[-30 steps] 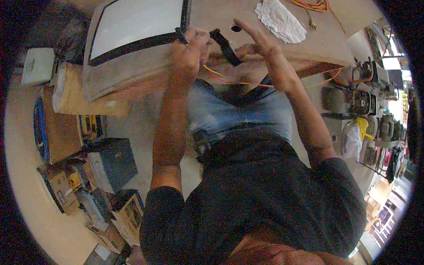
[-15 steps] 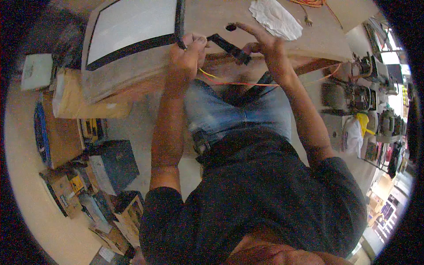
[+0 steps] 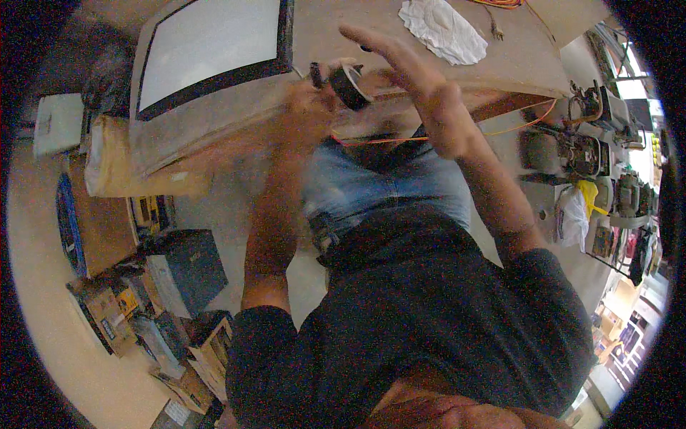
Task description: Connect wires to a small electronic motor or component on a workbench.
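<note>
The broad tan wooden counter [image 3: 336, 36] fills the top of the view, its edge bending with the lens; on its left part lies a large flat panel with a pale face and a black frame [image 3: 207, 50], and toward the right a crumpled white cloth [image 3: 443, 28] rests well apart from the hands; a thin orange cord [image 3: 400, 138] runs under the counter edge, in front of the person's blue jeans; below to the left, cardboard boxes and dark cases [image 3: 171, 279] crowd the floor. The left hand [image 3: 307, 114] is raised at the counter edge and blurred, its fingers curled around a small dark roll-like object with a black strap or handle [image 3: 346, 82], which sits in the air just over the counter's near edge, between the two hands; the right hand [image 3: 414, 79] hovers just beside it with fingers spread wide and flat, holding nothing. To my eye the work would go best with the left grip kept firm and steady while the open hand comes in from the side; the blur hides exactly how the dark object is pinched.
</note>
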A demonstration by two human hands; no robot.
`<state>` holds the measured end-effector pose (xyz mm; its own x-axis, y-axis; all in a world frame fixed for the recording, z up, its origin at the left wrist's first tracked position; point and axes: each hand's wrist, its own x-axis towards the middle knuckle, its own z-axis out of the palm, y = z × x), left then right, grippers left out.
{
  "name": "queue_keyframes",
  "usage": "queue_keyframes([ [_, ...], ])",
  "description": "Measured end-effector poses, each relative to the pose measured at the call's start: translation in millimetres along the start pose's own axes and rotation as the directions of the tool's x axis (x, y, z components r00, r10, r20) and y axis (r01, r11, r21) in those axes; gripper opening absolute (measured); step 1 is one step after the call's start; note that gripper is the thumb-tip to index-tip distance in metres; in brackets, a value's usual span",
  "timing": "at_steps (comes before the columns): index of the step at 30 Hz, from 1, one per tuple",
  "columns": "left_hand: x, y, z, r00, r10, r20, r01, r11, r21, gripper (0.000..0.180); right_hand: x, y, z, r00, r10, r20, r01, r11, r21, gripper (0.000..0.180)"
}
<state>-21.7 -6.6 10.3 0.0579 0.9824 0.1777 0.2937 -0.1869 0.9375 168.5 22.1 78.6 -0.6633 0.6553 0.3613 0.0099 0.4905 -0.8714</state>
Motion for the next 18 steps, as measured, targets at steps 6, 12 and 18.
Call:
queue_keyframes([
  [6,1,-50,4,0.763,0.632,-0.134,-0.492,0.703,0.513,0.021,-34,-1,23,0.984,0.015,0.176,0.012,0.989,-0.149,0.105],
  [12,-1,-12,13,0.942,-0.24,-0.236,0.123,0.897,-0.424,0.025,-44,-9,29,0.987,0.151,-0.046,-0.148,0.986,0.071,0.106],
  [18,-1,-12,17,0.95,-0.119,-0.29,0.053,0.973,-0.223,0.022,-51,-8,22,0.983,0.051,-0.177,-0.019,0.985,0.173,0.078],
])
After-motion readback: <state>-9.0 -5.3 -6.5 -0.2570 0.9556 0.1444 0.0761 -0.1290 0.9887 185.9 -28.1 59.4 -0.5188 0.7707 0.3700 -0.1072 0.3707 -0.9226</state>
